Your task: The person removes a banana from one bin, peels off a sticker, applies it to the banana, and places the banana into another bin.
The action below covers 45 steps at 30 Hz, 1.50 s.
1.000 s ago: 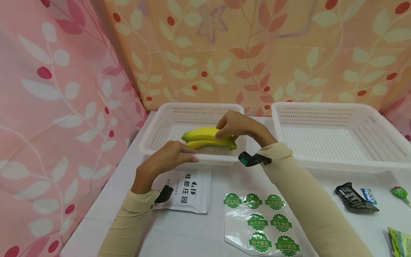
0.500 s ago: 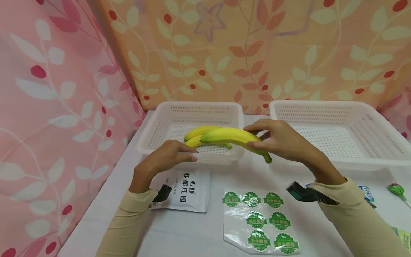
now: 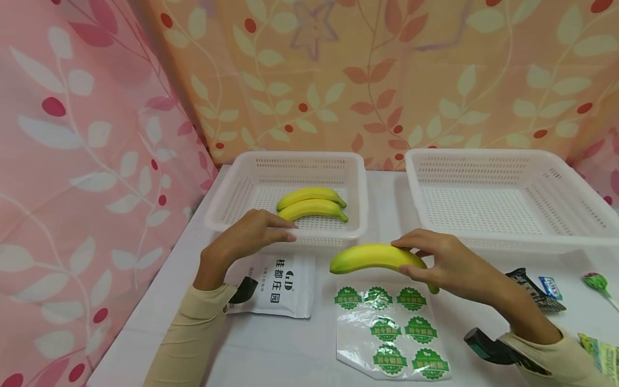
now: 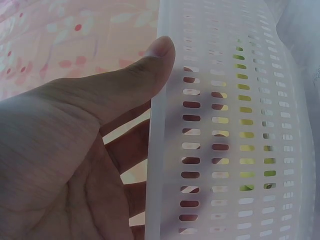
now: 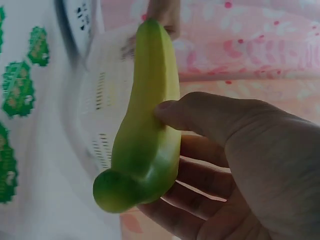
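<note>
My right hand (image 3: 447,266) holds a yellow banana (image 3: 372,257) with greenish ends, in front of the two baskets and above the sticker sheet. Thumb on one side and fingers on the other grip the banana (image 5: 150,100) in the right wrist view. At the front rim of the left white basket (image 3: 358,188) is my left hand (image 3: 249,236). The left wrist view shows its thumb (image 4: 162,47) outside the basket wall (image 4: 200,150) and the fingers inside, pinching the rim. Two more bananas (image 3: 314,208) lie side by side in that basket.
A second white basket (image 3: 483,215) stands at the right. On the table lie a white printed pouch (image 3: 290,290), a sheet of green stickers (image 3: 355,338), a black wrapper (image 3: 534,290), a small blue packet (image 3: 550,287), a lollipop (image 3: 597,282) and a yellow-green packet (image 3: 602,355).
My right hand has lifted one banana out of the left basket and brought it right and nearer, over the sticker sheet. The left hand stays at the rim.
</note>
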Tool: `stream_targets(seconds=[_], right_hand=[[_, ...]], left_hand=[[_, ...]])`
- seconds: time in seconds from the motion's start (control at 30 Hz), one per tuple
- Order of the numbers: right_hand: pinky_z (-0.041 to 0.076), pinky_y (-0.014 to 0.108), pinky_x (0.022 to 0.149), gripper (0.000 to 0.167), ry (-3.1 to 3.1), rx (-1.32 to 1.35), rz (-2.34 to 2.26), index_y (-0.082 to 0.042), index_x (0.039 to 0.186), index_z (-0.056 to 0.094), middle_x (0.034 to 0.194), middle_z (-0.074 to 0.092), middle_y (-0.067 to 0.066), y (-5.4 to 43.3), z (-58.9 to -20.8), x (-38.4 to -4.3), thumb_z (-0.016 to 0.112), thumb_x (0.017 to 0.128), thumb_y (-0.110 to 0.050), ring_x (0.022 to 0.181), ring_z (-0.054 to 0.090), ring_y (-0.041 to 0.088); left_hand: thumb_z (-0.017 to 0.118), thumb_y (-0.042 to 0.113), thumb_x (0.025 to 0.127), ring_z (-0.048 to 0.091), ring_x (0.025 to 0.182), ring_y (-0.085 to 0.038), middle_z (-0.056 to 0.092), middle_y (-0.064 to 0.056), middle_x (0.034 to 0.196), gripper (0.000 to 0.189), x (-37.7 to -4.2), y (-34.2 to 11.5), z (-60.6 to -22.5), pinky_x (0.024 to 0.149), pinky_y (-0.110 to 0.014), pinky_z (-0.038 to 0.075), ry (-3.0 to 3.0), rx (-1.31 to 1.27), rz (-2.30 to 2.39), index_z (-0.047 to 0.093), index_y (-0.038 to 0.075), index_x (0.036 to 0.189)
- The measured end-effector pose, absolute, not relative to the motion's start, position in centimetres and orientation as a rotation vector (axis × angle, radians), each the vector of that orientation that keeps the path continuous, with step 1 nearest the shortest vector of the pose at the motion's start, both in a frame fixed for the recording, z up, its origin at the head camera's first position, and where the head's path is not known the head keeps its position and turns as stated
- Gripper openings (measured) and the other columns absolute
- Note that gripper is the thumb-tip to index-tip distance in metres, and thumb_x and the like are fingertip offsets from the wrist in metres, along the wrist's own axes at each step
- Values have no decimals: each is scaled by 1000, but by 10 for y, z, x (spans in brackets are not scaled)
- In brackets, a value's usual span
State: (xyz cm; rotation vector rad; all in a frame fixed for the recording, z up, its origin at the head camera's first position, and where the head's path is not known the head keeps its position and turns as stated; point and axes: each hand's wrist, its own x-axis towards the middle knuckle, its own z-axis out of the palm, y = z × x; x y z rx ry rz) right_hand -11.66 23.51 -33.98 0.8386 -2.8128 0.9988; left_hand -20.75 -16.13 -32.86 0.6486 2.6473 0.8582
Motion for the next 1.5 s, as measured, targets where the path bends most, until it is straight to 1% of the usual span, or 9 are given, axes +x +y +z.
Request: stream_targets(seconds=[0.13,0.43,0.57,0.67,0.77,0.9,1.03,1.23,1.5], right_hand=[[59,27,84,36,-2864,832,944,-13,127,74,115,70,-10,236,-357,-116,84,93,-20,97,62,7],[57,41,88,38,-2949,769,802,-4,125,75,118,73,2,236,-381,-134,84,92,-19,102,65,16],[58,44,89,38,-2957,747,809,-3,127,74,119,73,4,239,-388,-138,83,93,-18,103,65,17],[58,47,91,38,-2961,713,822,-3,129,73,121,73,6,240,-392,-140,82,94,-16,105,66,20],[57,50,95,39,-2965,677,834,-4,131,71,127,72,9,240,-395,-141,81,95,-14,110,66,24],[55,52,97,40,-2959,655,845,-4,133,70,130,71,10,240,-397,-143,80,96,-14,112,66,25],[55,51,97,40,-2942,664,845,-5,134,70,130,72,9,240,-399,-144,80,96,-14,113,66,25],[55,51,97,40,-2936,662,853,-6,134,70,130,72,9,241,-400,-143,80,96,-15,113,66,25],[55,52,98,40,-2953,649,845,-7,134,70,131,71,9,240,-400,-142,80,96,-16,113,66,25]], left_hand=[[78,39,98,63,115,-23,72,-3,134,43,-208,-161,-329,102,-45,52,2642,637,864,74,20,136],[79,29,98,60,124,-25,72,-1,134,39,-202,-150,-328,110,-49,48,2719,705,859,75,18,135],[83,26,94,62,112,-20,72,3,118,34,-188,-129,-327,100,-42,53,2818,930,877,78,18,127],[83,24,94,60,99,-17,68,2,107,27,-172,-108,-329,87,-34,52,2800,1130,870,79,18,121],[82,29,95,59,94,-13,67,3,108,29,-158,-88,-337,83,-27,50,2709,1225,779,78,18,122],[83,37,94,56,89,-11,65,0,113,43,-147,-69,-355,78,-23,49,2642,1200,598,74,15,130],[84,44,91,57,91,-10,64,-2,117,53,-140,-57,-373,79,-26,51,2685,1138,379,72,14,134],[86,51,87,57,94,-15,61,-3,115,54,-130,-48,-387,78,-29,51,2782,1121,129,71,12,122],[93,39,82,54,84,-11,60,3,98,44,-129,-43,-392,70,-26,46,2782,1047,259,68,14,109]])
